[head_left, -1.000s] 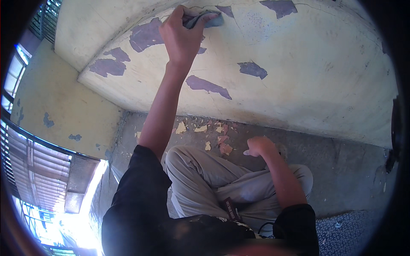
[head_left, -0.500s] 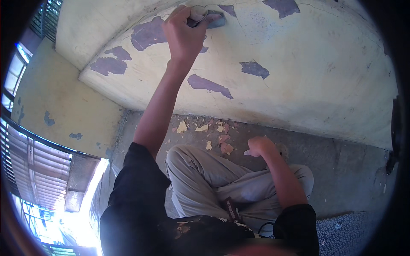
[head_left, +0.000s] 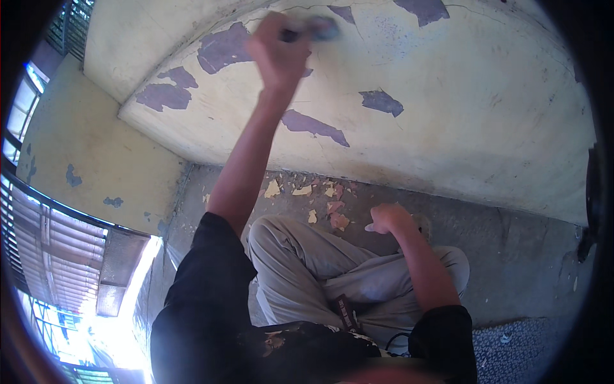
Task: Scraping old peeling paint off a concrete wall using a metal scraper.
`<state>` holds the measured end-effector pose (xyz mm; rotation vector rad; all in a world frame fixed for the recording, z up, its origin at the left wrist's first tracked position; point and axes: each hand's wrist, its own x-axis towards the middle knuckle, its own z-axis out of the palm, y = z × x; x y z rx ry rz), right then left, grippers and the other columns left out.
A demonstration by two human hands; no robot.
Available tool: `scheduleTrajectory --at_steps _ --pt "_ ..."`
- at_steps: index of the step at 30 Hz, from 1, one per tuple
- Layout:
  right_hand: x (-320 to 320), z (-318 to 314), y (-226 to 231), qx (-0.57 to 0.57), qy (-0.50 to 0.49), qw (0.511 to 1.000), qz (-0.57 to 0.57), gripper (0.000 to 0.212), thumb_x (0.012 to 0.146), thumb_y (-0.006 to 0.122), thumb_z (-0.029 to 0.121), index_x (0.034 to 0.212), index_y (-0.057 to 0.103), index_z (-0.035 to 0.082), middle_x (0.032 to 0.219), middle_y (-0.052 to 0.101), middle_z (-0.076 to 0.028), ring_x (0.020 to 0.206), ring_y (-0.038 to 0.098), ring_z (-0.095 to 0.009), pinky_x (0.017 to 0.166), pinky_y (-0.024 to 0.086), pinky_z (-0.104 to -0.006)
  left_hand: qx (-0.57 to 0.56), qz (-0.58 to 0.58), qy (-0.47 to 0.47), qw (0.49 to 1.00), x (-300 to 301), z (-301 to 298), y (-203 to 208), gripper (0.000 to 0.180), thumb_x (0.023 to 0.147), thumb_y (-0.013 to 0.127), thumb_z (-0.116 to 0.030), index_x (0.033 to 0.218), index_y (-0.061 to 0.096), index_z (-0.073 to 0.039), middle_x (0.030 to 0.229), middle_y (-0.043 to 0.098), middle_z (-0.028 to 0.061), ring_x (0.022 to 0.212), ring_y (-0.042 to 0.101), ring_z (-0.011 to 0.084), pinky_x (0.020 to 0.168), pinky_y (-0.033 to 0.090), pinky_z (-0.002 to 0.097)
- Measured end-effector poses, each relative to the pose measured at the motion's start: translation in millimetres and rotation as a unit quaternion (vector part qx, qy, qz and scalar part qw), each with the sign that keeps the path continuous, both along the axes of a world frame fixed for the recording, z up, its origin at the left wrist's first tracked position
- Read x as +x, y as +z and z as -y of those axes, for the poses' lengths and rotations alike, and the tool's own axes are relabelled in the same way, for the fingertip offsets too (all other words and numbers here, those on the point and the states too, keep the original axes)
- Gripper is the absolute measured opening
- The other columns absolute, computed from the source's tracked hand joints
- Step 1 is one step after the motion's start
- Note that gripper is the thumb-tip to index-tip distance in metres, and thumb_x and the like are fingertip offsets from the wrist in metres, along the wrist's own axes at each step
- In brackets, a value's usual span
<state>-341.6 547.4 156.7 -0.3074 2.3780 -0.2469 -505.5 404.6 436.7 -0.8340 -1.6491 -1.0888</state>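
Note:
My left hand (head_left: 278, 48) is raised against the cream wall (head_left: 441, 134). Its fingers are closed on a folded grey sheet of sandpaper (head_left: 324, 29), which is smeared by motion at the wall's upper part. Purple-grey bare patches show around it where paint has come off, such as a large patch (head_left: 224, 48) just left of the hand and a long patch (head_left: 313, 126) below it. My right hand (head_left: 391, 219) hangs low over my right knee with curled fingers. A small pale tip shows at its left side; I cannot tell whether it is a fingertip or something held.
Flaked paint chips (head_left: 338, 221) lie on the grey concrete floor (head_left: 499, 256) along the wall's foot. My crossed legs (head_left: 300, 256) are close beneath my hands. A side wall (head_left: 96, 153) and a bright slatted opening (head_left: 64, 256) stand left. A patterned mat (head_left: 518, 349) lies lower right.
My left hand and the sandpaper have shifted slightly and are now blurred, still at the same part of the wall. My right hand has stayed in place.

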Motion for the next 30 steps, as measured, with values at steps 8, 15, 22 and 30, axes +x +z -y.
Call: scheduleTrajectory --at_steps 8,15,22,30 --pt "2.6 -3.7 -4.6 -0.001 0.002 1.000 -0.017 0.057 0.092 0.065 0.050 0.118 0.069 0.000 0.121 0.068 -0.023 0.112 0.066 -0.038 0.100 0.051 -0.0470 0.000 0.028 0.026 0.999 7.6 2.1 7.7 0.039 0.075 0.090 -0.015 0.063 0.056 -0.002 0.055 0.061 0.0051 0.047 0.059 0.0089 0.044 0.042 0.0240" --pt "2.7 1.4 4.0 -0.009 0.002 1.000 -0.009 0.056 0.092 0.065 0.049 0.118 0.069 0.000 0.121 0.069 -0.022 0.113 0.066 -0.038 0.100 0.051 -0.0470 0.029 0.042 0.024 0.998 1.9 7.2 2.7 0.038 0.071 0.090 -0.008 0.062 0.054 -0.002 0.054 0.055 0.0070 0.048 0.052 0.0106 0.048 0.042 0.0285" --pt "2.2 1.7 5.5 -0.005 0.012 1.000 -0.007 0.055 0.092 0.065 0.049 0.117 0.070 0.000 0.120 0.069 -0.022 0.112 0.067 -0.037 0.099 0.052 -0.0469 0.012 0.058 0.017 0.998 -1.1 14.0 7.5 0.038 0.075 0.090 -0.013 0.063 0.055 -0.001 0.053 0.059 0.0047 0.045 0.058 0.0103 0.043 0.040 0.0248" --pt "2.2 1.1 0.6 -0.005 0.001 1.000 -0.003 0.055 0.093 0.065 0.049 0.117 0.070 0.000 0.119 0.069 -0.022 0.112 0.067 -0.038 0.099 0.051 -0.0471 0.037 0.101 0.008 0.994 1.9 10.0 0.5 0.039 0.076 0.090 -0.015 0.064 0.056 -0.002 0.054 0.056 0.0013 0.047 0.054 0.0056 0.041 0.041 0.0260"
